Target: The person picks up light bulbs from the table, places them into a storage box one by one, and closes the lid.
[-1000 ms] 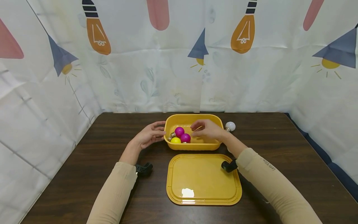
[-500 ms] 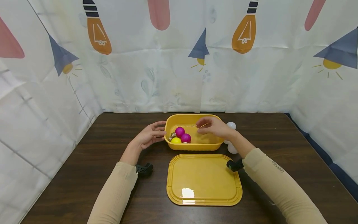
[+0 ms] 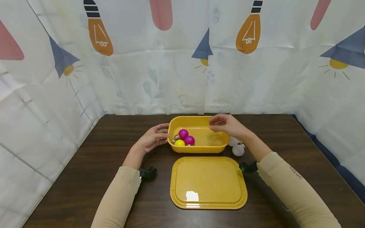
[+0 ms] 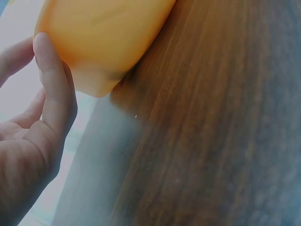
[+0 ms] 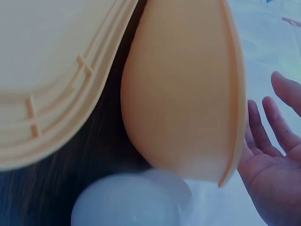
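Note:
A yellow plastic tub point(image 3: 199, 149) stands near the back of the table. Inside its left part lie two magenta light bulbs point(image 3: 189, 140) and a yellow light bulb point(image 3: 179, 143). My left hand point(image 3: 154, 136) is against the tub's left end; in the left wrist view the thumb point(image 4: 47, 49) touches the rim with its tip. Over the tub's right end hovers my right hand point(image 3: 229, 125), fingers loosely bent and nothing between them. White light bulbs point(image 3: 238, 150) lie on the table beside the right end, partly hidden by my right hand and wrist.
In front of the tub, a flat yellow tray point(image 3: 208, 183) lies on the dark wooden table point(image 3: 94, 158). A white printed curtain point(image 3: 171, 82) hangs behind the table and along both sides.
My right hand has moved right, from over the tub's middle to its right end. More of the white bulbs now shows near the tub's front right. My left hand stays put.

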Available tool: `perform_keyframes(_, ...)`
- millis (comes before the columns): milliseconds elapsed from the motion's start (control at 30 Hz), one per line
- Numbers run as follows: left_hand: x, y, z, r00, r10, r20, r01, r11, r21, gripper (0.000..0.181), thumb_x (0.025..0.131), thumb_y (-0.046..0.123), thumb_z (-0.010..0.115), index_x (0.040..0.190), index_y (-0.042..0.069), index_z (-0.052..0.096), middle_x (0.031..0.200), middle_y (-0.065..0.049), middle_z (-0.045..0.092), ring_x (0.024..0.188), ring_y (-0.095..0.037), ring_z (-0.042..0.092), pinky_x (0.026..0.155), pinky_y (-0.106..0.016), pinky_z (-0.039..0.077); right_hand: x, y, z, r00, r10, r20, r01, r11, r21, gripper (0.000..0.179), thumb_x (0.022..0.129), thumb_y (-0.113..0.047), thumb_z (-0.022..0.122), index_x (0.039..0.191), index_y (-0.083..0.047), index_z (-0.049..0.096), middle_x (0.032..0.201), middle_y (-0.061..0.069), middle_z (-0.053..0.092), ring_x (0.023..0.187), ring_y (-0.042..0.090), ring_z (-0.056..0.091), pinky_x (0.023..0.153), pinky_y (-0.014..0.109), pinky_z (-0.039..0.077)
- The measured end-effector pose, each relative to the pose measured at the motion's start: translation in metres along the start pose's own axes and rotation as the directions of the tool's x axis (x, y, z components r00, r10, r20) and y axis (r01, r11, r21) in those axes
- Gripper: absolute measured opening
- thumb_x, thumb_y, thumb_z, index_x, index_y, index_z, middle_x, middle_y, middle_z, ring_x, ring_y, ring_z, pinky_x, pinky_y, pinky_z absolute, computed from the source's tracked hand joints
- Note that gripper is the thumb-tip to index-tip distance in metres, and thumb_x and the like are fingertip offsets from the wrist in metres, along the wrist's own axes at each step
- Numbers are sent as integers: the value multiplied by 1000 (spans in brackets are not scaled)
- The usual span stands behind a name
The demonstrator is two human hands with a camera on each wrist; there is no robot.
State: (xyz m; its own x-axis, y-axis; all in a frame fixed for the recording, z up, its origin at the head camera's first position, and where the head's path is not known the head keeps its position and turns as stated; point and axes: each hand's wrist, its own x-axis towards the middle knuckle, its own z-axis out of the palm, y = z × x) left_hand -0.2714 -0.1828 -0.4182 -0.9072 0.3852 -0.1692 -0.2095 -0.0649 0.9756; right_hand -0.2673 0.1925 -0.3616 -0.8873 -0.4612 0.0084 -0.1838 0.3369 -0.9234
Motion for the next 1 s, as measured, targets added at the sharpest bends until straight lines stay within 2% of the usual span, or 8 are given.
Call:
perform_keyframes(200,-2,0,1,1000,3,10,-3,1000,-21,61,103,2,60,158,6,34,142,-26,50,99,-21,68,86,-29,59,-8,4,-11,999,9,-51,-9,1000,3,43,100,-22,71,133,3,59,132,23,60,119,41,60,104,56,48)
perform_keyframes(400,-2,1,3,1000,2,2,-2,1000,-12,60,103,2,60,158,6,34,142,-26,51,100,-22,69,86,-29,59,-19,6,-22,996,0,-88,4,999,49,44,102,-24,68,134,4,56,129,21,59,119,49,56,101,55,50)
perform_keyframes(667,-3,3,4,1000,-7,-23,7,1000,8,61,102,2,63,157,5,37,134,-22,57,96,-21,69,85,-30,59,-27,18,-36,993,-8,-114,18,996,89,48,103,-26,66,136,7,53,136,30,53,118,43,59,104,58,46)
perform_keyframes(833,-5,5,5,999,-7,-33,8,999,38,59,102,3,63,156,5,38,132,-23,57,97,-22,69,87,-32,59,-32,23,-43,989,-19,-145,31,996,85,47,105,-26,62,137,7,53,135,28,53,116,37,61,103,55,48)
perform_keyframes(1000,-5,6,4,999,0,-33,1,1000,27,58,102,4,62,155,5,39,131,-24,56,97,-23,68,87,-32,59,-36,29,-48,983,-15,-183,35,994,108,47,106,-26,61,137,8,52,133,24,55,119,38,58,103,51,49)
